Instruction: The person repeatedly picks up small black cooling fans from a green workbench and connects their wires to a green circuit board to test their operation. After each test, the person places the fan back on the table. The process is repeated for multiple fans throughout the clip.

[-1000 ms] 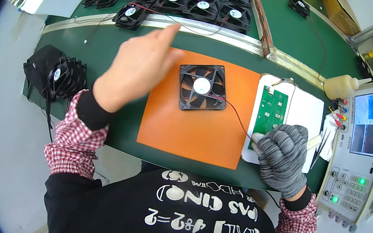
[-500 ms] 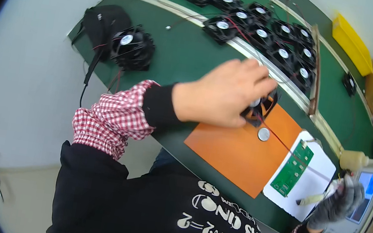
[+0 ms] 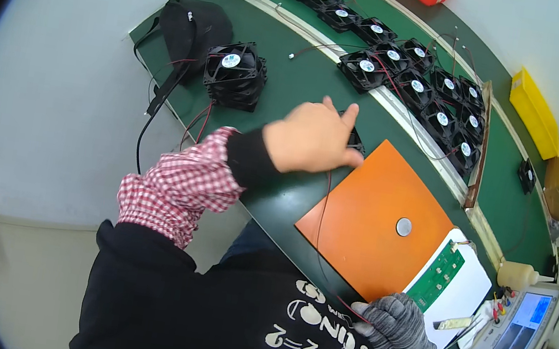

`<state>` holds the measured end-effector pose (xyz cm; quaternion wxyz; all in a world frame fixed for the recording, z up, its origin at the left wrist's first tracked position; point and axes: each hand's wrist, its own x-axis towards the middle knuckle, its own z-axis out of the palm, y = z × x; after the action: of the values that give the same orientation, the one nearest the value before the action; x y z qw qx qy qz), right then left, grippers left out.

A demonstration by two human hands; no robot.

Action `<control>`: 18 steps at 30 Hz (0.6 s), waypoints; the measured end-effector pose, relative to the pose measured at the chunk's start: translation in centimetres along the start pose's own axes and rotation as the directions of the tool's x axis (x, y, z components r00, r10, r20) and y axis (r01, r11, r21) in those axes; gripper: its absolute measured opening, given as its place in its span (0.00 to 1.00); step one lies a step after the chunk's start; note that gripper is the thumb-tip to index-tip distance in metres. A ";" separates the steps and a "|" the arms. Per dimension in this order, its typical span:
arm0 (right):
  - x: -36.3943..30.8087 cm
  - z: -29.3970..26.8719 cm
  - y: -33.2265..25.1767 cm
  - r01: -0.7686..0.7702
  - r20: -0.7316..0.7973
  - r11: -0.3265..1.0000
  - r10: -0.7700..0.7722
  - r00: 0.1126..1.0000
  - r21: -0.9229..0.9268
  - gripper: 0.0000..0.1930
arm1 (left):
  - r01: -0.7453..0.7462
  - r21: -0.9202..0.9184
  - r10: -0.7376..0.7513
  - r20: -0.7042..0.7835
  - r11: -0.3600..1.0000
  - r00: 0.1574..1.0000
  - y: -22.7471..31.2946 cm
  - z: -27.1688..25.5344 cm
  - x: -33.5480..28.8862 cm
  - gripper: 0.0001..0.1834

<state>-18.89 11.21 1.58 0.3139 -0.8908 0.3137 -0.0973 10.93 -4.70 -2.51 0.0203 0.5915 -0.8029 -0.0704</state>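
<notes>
The bare left hand (image 3: pixel 317 137) covers most of a black fan (image 3: pixel 355 141) just beside the upper corner of the orange sheet (image 3: pixel 367 216), its fingers spread and its hold on the fan hidden, while the gloved right hand (image 3: pixel 397 333) appears to pinch the wire (image 3: pixel 322 213) between closed fingers. Should the hands part further, the wire could likely tighten and strain its joint. The fan's facing and long axis cannot be told; its wire trails toward the glove.
</notes>
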 end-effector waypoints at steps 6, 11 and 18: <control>-0.8 -1.0 -0.1 -0.039 -0.213 0.997 0.024 0.977 -0.063 0.30 | -0.252 -0.183 0.240 -0.087 0.950 0.967 -3.3 -0.3 -1.0 0.47; -2.4 -1.3 0.5 -0.094 -0.327 0.995 0.075 0.942 -0.043 0.31 | -0.463 -0.165 0.421 -0.233 0.871 0.876 -8.7 -9.4 -4.2 0.39; -2.8 -0.7 1.0 -0.118 -0.379 0.992 0.098 0.920 -0.031 0.29 | -0.316 -0.153 0.327 0.052 0.936 0.944 -16.9 -13.2 -3.4 0.45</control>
<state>-21.83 12.04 1.59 0.2290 -0.8450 0.4192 -0.2404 29.43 -7.56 8.40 0.0430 0.4463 -0.8819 -0.1461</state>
